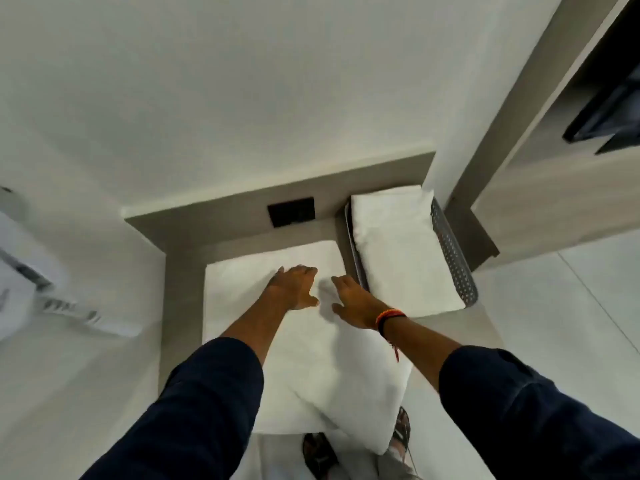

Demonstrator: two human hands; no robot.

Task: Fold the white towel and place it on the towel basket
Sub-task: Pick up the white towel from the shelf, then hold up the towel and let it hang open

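A white towel [304, 358] lies spread on a grey-brown table [180, 306], its near end hanging over the front edge. My left hand [294, 287] rests flat on its far half, fingers apart. My right hand [353, 301], with a bracelet at the wrist, lies flat beside it, close to the towel's right edge. Neither hand grips the cloth. To the right stands a grey perforated towel basket [453, 258] with a folded white towel [401, 251] in it.
A black socket plate [291, 211] sits on the table's raised back ledge. White wall rises behind. A wooden cabinet [540, 188] with dark items stands at the right. My sandalled feet [318, 455] show below the table edge on a pale tiled floor.
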